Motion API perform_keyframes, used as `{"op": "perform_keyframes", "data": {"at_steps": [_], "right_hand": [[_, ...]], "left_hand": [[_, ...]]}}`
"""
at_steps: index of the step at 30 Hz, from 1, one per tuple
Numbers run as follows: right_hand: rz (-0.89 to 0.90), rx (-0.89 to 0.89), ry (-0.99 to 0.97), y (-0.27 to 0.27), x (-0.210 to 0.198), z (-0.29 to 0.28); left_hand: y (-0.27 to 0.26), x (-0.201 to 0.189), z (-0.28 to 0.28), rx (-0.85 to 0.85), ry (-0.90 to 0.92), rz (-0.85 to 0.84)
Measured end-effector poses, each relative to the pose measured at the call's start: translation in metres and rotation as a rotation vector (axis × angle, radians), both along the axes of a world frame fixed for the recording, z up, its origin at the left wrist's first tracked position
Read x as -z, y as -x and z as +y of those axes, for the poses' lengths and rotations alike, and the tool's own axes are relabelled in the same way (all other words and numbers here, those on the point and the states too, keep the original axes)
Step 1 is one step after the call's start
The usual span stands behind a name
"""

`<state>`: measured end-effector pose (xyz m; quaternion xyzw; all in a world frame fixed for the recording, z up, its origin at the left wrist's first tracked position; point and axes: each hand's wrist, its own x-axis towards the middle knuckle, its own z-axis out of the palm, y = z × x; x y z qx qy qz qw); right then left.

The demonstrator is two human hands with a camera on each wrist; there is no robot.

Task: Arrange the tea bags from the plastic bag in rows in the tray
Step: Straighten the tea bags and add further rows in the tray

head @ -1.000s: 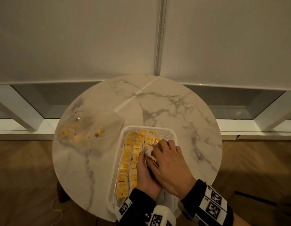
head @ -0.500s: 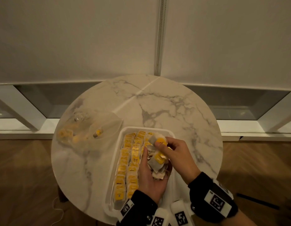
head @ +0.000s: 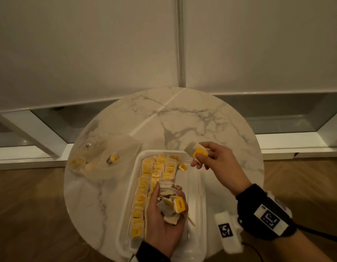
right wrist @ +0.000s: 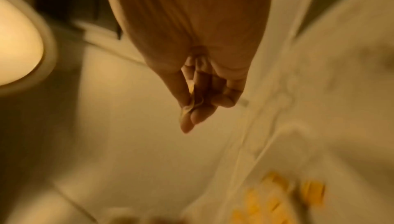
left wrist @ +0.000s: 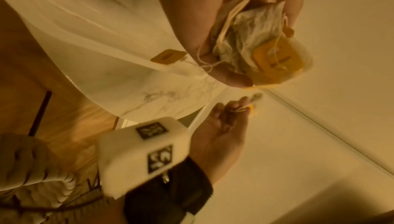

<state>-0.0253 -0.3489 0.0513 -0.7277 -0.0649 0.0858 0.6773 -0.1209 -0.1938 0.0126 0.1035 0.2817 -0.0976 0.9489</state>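
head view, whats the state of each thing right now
left hand: palm up, holds a bunch of tea bags
right hand: pinches one tea bag above the tray's far corner
tray: left part filled with rows, right part bare
plastic bag: crumpled, some tea bags inside

The round white marble table [head: 192, 118] at frame centre looks smooth and glossy, with grey veins. On it, the white plastic tray [head: 194, 188] is smooth with a soft sheen. The crumpled clear plastic bag [head: 107, 157], centre left, is thin and shiny. The thin crinkled paper tea bags [head: 169, 203] carry smooth yellow card tags. The brown wooden floor [head: 31, 214], lower left, looks matt.
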Motion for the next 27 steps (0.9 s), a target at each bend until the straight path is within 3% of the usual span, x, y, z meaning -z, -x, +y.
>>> {"op": "perform_keyframes", "data": {"at_steps": [4,8,19,27], "right_hand": [[-0.169,-0.168,0.57,-0.007,0.012,-0.013],[-0.324,-0.316,0.858,-0.014,0.026,-0.011],[-0.264,-0.374,1.244,-0.051,0.034,0.023],[-0.141,-0.435,1.305,-0.065,0.046,0.052]], "left_hand": [[0.009,0.0,0.031,0.003,0.004,-0.116],[0.006,0.003,0.068,-0.008,-0.041,-0.193],[-0.021,0.016,0.141,-0.119,-0.079,-0.258],[-0.027,0.035,0.16,-0.037,-0.062,-0.186]]}}
